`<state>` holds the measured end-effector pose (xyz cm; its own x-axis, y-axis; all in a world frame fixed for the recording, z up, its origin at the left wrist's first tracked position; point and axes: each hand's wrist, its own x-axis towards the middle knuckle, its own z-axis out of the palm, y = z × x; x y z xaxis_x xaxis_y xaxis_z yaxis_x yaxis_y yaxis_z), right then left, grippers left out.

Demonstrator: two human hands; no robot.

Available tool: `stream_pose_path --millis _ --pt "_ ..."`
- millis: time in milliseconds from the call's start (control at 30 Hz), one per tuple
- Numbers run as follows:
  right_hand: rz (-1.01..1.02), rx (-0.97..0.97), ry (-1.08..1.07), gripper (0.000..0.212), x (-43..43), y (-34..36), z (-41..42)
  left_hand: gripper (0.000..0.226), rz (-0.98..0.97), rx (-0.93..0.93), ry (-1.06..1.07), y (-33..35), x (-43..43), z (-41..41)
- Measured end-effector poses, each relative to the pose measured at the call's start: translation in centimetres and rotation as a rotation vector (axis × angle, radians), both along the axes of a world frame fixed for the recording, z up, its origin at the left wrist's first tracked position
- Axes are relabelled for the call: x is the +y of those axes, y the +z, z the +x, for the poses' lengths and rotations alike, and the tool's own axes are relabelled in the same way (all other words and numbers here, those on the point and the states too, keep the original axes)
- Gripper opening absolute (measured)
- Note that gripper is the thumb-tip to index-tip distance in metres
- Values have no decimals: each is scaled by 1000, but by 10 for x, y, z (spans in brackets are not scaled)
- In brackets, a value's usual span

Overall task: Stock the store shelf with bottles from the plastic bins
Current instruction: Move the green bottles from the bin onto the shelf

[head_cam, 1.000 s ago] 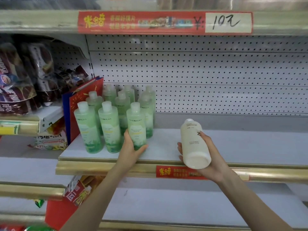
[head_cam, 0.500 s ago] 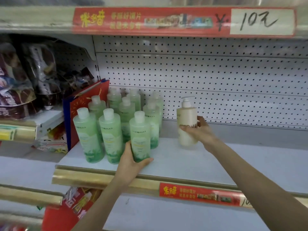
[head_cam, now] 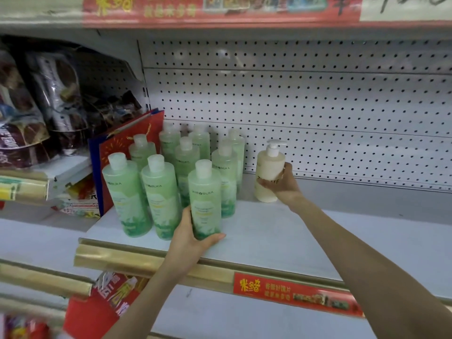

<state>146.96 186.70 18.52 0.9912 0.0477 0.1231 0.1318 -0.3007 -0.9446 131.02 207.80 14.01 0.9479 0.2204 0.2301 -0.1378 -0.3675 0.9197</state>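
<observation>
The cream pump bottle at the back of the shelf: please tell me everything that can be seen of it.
The cream pump bottle is rounded and pale cream, plastic by its look, with a white pump head. It stands upright near the back of the white shelf, close to the pegboard wall, right of the green bottles and apart from them. Dark lettering on its front is partly covered. The right hand grips its middle, fingers curled round it.

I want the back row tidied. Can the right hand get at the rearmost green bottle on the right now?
Probably not yet: the right hand grips the cream pump bottle, which stands between it and that green bottle.
</observation>
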Motion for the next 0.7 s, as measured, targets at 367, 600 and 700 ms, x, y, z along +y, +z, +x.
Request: stream_pose_path --millis 367,600,700 --pt "-170 89 -44 68 -3 -13 -6 70 31 -27 -6 0 -2 -2" --pt "-510 24 -64 65 -19 -8 -71 73 296 -103 111 5 -1 -41" --pt "-844 -76 -73 64 -26 -3 -114 66 567 -145 143 8 20 -61"
